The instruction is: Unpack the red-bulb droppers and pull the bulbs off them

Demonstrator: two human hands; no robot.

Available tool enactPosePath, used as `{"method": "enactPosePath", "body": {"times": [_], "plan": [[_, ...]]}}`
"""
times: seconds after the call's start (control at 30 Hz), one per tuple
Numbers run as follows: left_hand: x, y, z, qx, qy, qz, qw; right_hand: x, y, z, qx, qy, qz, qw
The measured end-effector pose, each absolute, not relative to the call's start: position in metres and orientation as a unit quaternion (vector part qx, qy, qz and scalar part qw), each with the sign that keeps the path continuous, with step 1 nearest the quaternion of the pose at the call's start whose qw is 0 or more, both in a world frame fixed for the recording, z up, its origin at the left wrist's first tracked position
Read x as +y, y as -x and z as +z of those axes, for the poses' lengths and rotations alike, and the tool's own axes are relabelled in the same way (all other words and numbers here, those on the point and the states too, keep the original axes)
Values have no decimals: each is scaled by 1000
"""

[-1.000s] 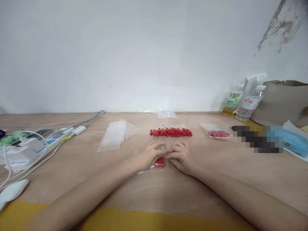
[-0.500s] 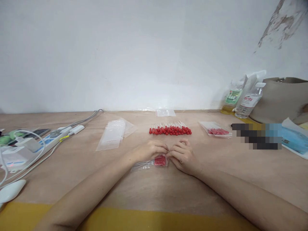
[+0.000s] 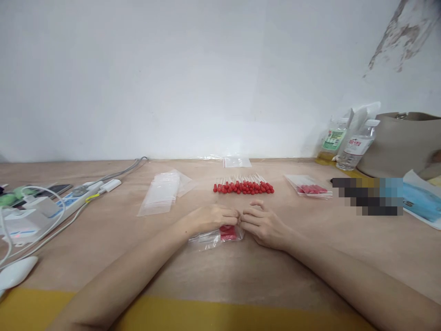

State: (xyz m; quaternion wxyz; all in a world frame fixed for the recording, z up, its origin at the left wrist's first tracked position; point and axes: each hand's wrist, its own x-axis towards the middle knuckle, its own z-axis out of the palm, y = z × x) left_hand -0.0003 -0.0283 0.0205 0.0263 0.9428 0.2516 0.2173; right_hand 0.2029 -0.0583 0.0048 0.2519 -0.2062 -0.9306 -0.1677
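A clear plastic bag [image 3: 210, 242] lies on the table, with red-tipped white sticks [image 3: 228, 233] inside, their red ends toward the right. My left hand [image 3: 217, 216] rests over the bag's far side, its fingers closed on the edge near the top right corner. Facing it, my right hand [image 3: 264, 226] pinches the same corner; the fingertips of both hands meet there and partly hide the plastic. Just beyond my hands is a row of loose red-tipped sticks [image 3: 243, 186], red ends toward me.
Flat clear bags [image 3: 160, 193] are stacked at left, and a filled bag [image 3: 310, 187] lies at right. Another bag [image 3: 237, 162] sits by the wall. A power strip [image 3: 74, 200] with cables is far left; two bottles [image 3: 356, 146] and a grey bag [image 3: 399, 142] stand back right.
Both hands stay at the bag's right corner. The bag has shifted and its near edge looks more crumpled; my right fingers have moved slightly. The loose sticks have not moved.
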Motion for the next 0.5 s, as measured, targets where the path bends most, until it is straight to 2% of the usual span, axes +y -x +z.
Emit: {"method": "enactPosePath", "body": {"times": [0.17,0.27,0.33,0.5], "plan": [[-24,18,47,231,-955,187,22,-61,-206,11,-942,215,-51,252],[-24,20,61,192,-971,141,16,-62,-207,11,-929,268,55,250],[-27,19,63,182,-976,119,15,-61,-206,9,-898,319,119,278],[-44,25,51,278,-943,157,97,-59,-194,4,-834,370,245,328]]}}
